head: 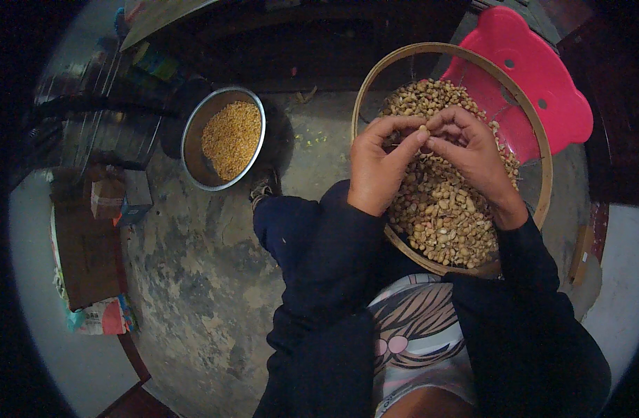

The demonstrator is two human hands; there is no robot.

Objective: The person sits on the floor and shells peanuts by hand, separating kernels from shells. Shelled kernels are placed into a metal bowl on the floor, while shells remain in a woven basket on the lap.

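Over a round sieve with a wooden rim (545, 157), my left hand (374, 162) and my right hand (471, 151) meet at the fingertips. A small pale peanut (423, 128) is pinched there between my left thumb and forefinger, and the right thumb and forefinger press in from the other side. Whether it is in its shell is too small to tell. Below both hands lies a heap of unshelled peanuts (450, 224) in the sieve, mixed with what look like broken shells. My hands hide the middle of the heap.
A metal basin (191, 157) of yellow grain, seemingly cracked corn (233, 138), stands on the concrete floor (194, 292) to the left. Under the sieve's far side is a pink plastic chair (554, 94). Cardboard boxes (87, 251) line the left wall. My shoe (264, 188) is near the basin.
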